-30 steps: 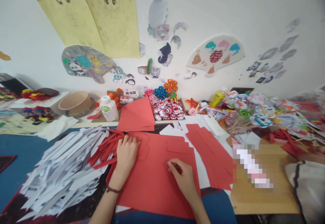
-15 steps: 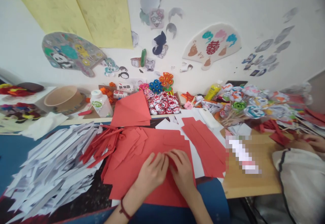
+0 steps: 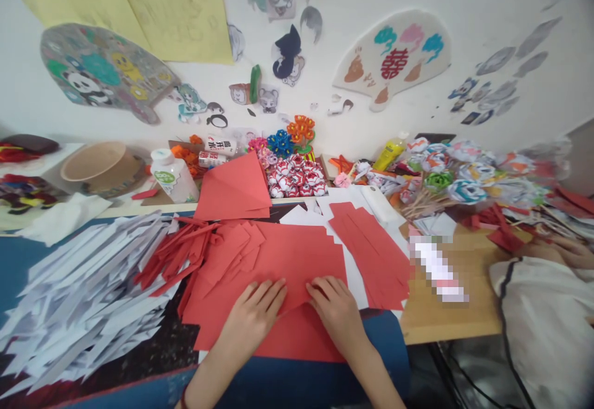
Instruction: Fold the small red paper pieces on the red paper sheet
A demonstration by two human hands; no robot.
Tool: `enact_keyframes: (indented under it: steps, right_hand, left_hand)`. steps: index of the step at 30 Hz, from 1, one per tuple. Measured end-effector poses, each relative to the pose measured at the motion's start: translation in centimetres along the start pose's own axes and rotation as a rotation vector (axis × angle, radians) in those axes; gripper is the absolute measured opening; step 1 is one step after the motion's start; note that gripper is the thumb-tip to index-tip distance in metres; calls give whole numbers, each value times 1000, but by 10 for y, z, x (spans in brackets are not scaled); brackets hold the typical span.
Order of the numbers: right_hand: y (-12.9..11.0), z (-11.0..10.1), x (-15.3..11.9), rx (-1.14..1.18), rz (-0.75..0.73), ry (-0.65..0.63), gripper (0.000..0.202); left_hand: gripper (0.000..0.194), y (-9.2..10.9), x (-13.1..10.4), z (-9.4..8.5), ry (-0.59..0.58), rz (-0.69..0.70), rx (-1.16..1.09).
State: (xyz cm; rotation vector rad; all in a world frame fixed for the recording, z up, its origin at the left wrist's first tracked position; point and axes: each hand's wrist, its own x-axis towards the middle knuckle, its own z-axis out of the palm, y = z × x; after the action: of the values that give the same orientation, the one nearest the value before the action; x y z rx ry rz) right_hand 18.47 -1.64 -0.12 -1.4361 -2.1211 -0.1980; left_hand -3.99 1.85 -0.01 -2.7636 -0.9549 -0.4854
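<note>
A small piece of red paper (image 3: 296, 296) spans the gap between my two hands, low over larger red sheets (image 3: 306, 339). My left hand (image 3: 258, 310) grips its left end, fingers bent on top. At the other end, the fingers of my right hand (image 3: 335, 310) close on the paper; my thumbs are mostly hidden. Just left of my hands lie loose red rectangles (image 3: 232, 254). Beyond them are folded red strips (image 3: 174, 254) and a big heap of folded white strips (image 3: 88, 291).
Red paper strips (image 3: 371, 254) lie on white sheets to the right. Paper flowers (image 3: 297, 177), a white bottle (image 3: 174, 175) and a round bowl (image 3: 104, 171) line the wall. A co-worker's pale sleeve (image 3: 547, 322) is at far right, beside a wooden tabletop (image 3: 436, 322).
My hands have moved apart from a close pinch at the middle, and the red paper now shows stretched between them. The camera view has shifted slightly.
</note>
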Motion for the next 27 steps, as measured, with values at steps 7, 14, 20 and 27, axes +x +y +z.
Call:
enact_keyframes:
  steps: [7,14,20,27]
  right_hand:
    - [-5,-6,0,-125,-92,51,28]
    - [-3,-1,7,-144,-129,55,31]
    - [-1,2,11,-47,-26,-11,20]
    - [5,-1,22,293,338,-48,27]
  left_hand:
    - [36,-1,-5,-11,124,-8,-48]
    - [34,-16,9,-11,27,-52,65]
    - [27,-15,9,-8,55,-154,-91]
    - [30,-12,23,-14,36,-366,-284]
